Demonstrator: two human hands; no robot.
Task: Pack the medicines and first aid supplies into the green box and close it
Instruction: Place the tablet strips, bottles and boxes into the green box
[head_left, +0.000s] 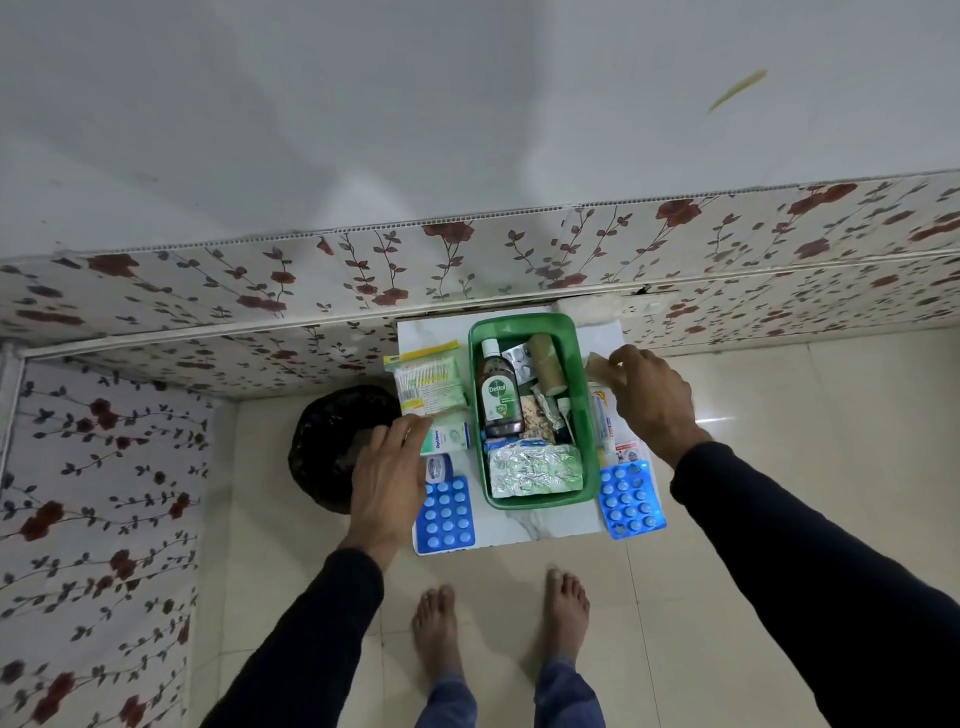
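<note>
The green box stands open on a small white table. Inside lie a Dettol bottle, a brown bandage roll, foil pill strips and small tubes. My left hand hovers at the box's left, fingertips touching a small white-green carton; nothing is gripped. My right hand is at the box's right, pinching a small beige packet. Blue blister packs lie at the left and right. A pack of cotton swabs lies at the far left.
A round white-blue jar sits beside the left blister pack. A white tube and leaflet lie under my right hand. A black mesh bin stands on the floor left of the table. The floral wall runs close behind. My bare feet stand in front.
</note>
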